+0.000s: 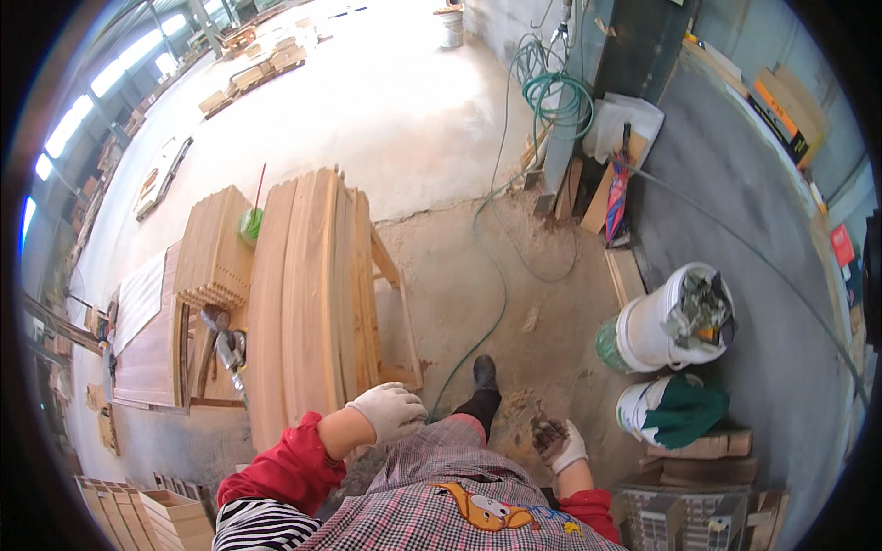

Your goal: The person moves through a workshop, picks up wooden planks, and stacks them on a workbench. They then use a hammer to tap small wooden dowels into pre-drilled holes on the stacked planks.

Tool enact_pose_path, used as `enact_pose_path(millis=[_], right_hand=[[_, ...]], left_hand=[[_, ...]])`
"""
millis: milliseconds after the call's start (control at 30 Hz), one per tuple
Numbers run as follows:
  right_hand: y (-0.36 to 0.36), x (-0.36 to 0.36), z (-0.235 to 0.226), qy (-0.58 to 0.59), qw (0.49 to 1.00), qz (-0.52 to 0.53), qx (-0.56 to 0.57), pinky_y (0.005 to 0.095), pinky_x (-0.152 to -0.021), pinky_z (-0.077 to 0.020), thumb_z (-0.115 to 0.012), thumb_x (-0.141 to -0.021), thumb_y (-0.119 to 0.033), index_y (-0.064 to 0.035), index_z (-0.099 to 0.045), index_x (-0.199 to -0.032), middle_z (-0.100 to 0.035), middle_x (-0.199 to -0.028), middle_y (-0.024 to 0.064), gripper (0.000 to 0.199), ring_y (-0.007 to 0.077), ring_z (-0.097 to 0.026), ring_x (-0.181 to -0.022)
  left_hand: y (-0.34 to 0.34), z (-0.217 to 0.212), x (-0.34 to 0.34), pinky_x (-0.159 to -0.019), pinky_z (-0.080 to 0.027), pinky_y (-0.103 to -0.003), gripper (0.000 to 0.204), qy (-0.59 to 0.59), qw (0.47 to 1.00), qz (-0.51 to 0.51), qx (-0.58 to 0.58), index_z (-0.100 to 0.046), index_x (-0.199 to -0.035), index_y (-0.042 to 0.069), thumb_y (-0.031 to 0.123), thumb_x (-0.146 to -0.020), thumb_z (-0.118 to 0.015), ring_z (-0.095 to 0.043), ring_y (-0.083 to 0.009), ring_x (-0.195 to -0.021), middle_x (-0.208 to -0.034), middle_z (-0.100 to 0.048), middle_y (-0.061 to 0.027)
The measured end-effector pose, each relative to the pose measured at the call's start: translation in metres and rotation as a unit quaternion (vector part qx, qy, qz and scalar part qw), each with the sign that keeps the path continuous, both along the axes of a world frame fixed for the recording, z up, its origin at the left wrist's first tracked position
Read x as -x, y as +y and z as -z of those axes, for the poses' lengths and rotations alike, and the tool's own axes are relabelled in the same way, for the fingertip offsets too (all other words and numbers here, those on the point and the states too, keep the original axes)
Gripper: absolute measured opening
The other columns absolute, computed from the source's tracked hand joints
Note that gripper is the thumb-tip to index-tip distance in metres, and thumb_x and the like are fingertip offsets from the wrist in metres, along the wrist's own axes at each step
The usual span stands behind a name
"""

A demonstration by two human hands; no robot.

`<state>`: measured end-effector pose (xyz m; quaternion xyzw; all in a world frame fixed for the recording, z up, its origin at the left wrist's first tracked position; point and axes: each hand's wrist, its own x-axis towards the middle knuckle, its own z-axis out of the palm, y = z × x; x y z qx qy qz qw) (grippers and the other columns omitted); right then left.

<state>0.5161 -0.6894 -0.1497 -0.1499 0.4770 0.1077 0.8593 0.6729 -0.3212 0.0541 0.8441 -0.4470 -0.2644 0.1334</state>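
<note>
Gloved in white, the left hand (pixel 390 413) is hanging at the lower centre of the frame, showing its back, just beside the near end of a stack of wooden boards (pixel 294 275). Its fingers are bending loosely; whether they are closing on anything underneath cannot be told, nor whether they are touching the boards.

Right of lower centre, the right hand (pixel 562 445) is pointing upward with its fingers partly curling. Dark matter is covering its palm side; whether this is soiling or a held object cannot be determined.

The boards are occupying the area left of centre, lying lengthwise side by side. A wooden trestle (pixel 404 317) is bearing them, apparently to keep them raised and within arm's reach. To their left, a grey and silver tool (pixel 227 342) is resting, probably parked there for easy access, with shorter wooden pieces (pixel 213 241) standing piled beyond it.

At the upper right, a green hose (pixel 559 106) is hanging in coils, presumably to control slack, while a thin line (pixel 503 285) is running down the middle toward a dark shoe (pixel 485 372).

At the right, an upper white bucket (pixel 648 326) is containing crumpled greyish material, likely serving as a scrap bin. Below it, a green cloth (pixel 689 410) is draping over a second bucket (pixel 632 409), whose rim is seemingly acting as a rack.
</note>
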Motion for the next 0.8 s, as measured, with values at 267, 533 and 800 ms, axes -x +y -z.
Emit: enact_pose_path(millis=[267,533,800], right_hand=[[-0.096,-0.202,-0.025,-0.025,0.989,-0.105,0.097,0.0471,-0.069,-0.0509,-0.045,-0.094,-0.036,-0.01,-0.058,-0.097,-0.065,-0.084,0.0101,0.03,0.0309,-0.062,-0.075],[-0.179,-0.411,-0.043,-0.08,0.99,-0.096,0.065,0.0446,-0.065,-0.0515,-0.043,-0.094,-0.035,-0.0108,-0.059,-0.091,-0.065,-0.08,0.0102,0.029,0.0289,-0.063,-0.07],[-0.257,-0.797,-0.203,-0.289,0.845,-0.193,0.407,0.027,-0.055,-0.0455,-0.058,-0.087,-0.029,-0.0158,-0.057,-0.095,-0.062,-0.074,0.0,0.015,0.0141,-0.058,-0.059]], left_hand=[[-0.096,0.0,-0.176,-0.094,-0.041,-0.04,0.028,0.012,0.998,0.002,0.063,-0.064,-0.102,0.009,0.03,-0.085,-0.055,-0.057,-0.0288,-0.098,-0.103,-0.063,-0.0087],[-0.134,-0.009,-0.322,-0.094,-0.04,-0.04,0.03,-0.027,0.991,-0.083,0.101,-0.064,-0.103,0.008,0.031,-0.086,-0.052,-0.057,-0.0289,-0.1,-0.106,-0.063,-0.0101],[-0.12,0.022,-0.381,-0.09,-0.043,-0.039,0.028,-0.008,0.936,-0.35,0.042,-0.065,-0.1,0.012,0.033,-0.085,-0.054,-0.059,-0.028,-0.099,-0.104,-0.064,-0.0078]])
